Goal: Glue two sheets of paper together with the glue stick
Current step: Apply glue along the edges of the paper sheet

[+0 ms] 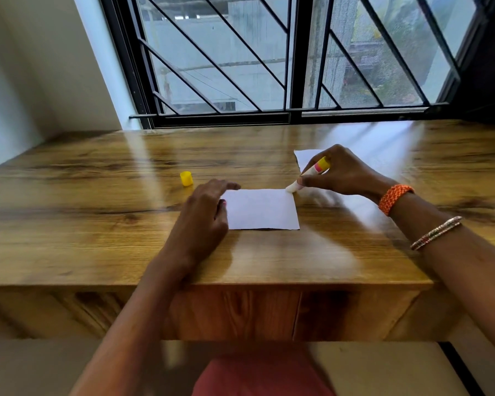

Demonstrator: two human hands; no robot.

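Head view shows a wooden desk [97,224] by a window, seen from above. Farthest left, a small yellow cap [186,178] is stood on the wood, just beyond the left hand and a little to its left. It is off the glue stick and is touched by nothing.

Next, the left hand [205,212] is laid flat on the left edge of a white sheet [262,208]. Its fingers are spread fairly straight, and nothing is gripped; the paper is only pressed down so it cannot slide.

To the right, the sheet's far right corner is met by the white tip of the glue stick [309,174]. The stick is tilted, tip down, and is pinched between the thumb and curled fingers of the right hand [343,174]. A second sheet [306,158] is partly hidden beyond and under that hand, so its full shape cannot be told. An orange band and a thin bangle are worn on the right wrist.

The step in hand looks like the rubbing on of glue, likely just begun at the corner. No glue marks can be made out on the paper.

Next, the tip should be dragged along the edges while the sheet is kept pinned. Then the second sheet must be picked up, lined up on top, and pressed flat.
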